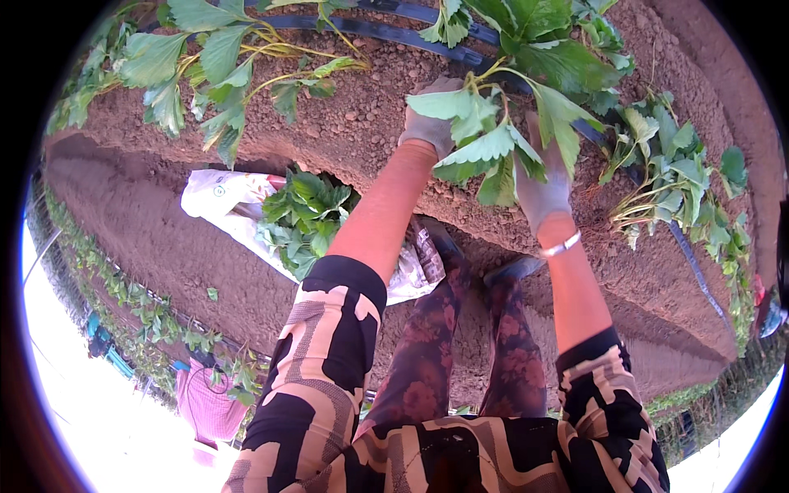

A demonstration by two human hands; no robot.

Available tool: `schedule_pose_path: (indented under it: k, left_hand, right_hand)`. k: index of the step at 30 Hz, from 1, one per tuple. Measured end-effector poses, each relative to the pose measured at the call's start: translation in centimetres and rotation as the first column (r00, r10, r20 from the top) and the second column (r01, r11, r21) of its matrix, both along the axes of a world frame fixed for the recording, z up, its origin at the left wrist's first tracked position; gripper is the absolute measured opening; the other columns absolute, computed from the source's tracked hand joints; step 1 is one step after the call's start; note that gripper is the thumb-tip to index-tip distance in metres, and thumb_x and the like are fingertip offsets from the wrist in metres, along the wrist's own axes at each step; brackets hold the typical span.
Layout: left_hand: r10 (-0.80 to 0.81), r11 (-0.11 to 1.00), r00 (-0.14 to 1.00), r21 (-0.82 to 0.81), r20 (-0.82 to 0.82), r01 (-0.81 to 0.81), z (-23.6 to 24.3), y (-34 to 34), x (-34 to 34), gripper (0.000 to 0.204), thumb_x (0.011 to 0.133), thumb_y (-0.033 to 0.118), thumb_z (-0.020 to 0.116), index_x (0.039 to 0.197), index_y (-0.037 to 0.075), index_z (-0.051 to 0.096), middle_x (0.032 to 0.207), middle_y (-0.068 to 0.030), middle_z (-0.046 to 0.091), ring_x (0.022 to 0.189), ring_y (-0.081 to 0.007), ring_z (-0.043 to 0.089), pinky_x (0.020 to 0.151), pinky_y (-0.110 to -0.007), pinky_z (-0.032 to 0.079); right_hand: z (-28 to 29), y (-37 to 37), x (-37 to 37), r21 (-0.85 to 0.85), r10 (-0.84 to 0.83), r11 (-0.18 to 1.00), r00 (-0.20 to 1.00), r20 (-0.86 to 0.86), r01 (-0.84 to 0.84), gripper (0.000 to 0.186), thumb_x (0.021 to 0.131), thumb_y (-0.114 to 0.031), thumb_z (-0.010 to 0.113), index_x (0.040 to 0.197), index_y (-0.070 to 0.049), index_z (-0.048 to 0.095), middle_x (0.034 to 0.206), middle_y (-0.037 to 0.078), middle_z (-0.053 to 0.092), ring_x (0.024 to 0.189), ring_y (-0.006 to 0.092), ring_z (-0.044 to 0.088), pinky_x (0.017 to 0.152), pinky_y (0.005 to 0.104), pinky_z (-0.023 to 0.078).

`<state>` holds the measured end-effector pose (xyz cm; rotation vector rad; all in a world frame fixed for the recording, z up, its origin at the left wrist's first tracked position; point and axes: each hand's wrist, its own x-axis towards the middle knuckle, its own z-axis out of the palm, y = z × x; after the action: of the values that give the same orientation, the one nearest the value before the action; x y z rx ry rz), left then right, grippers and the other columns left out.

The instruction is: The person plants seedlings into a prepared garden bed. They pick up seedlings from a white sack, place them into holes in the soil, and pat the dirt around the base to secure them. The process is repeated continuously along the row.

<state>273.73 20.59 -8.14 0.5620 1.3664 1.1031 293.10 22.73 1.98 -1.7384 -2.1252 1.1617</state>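
Note:
A leafy strawberry plant (485, 152) with broad toothed leaves stands on the raised soil bed, between my two hands. My left hand (429, 123), in a pale glove, reaches to the soil on its left; the fingers that show are stretched forward against the earth. On the other side is my right hand (546, 191), gloved too, close against the leaves. Foliage covers most of its fingers, so I cannot make out whether they grip the stem. The plant's base is hidden as well.
Black drip hoses (378, 31) run along the bed past more strawberry plants (222, 62). A white sack (226, 197) of leafy seedlings (304, 209) lies in the furrow, left of my legs. Another plant clump (670, 177) is at right. A person in pink (209, 403) is at lower left.

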Motion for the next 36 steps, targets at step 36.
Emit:
schedule_pose_path:
  k: [36]
  left_hand:
    - [0.322, 0.931, 0.928, 0.112, 0.189, -0.346, 9.8, -5.7, 2.5, 0.04, 0.083, -0.004, 0.059, 0.122, 0.0, 0.052, 0.112, -0.011, 0.062, 0.1, -0.022, 0.062, 0.086, -0.032, 0.05]
  right_hand:
    - [3.8, -2.2, 6.1, -0.005, -0.272, 0.959, 0.911, -0.309, 0.284, 0.028, 0.09, -0.019, 0.058, 0.113, -0.003, 0.06, 0.101, 0.012, 0.066, 0.093, 0.0244, 0.063, 0.081, 0.0323, 0.049]
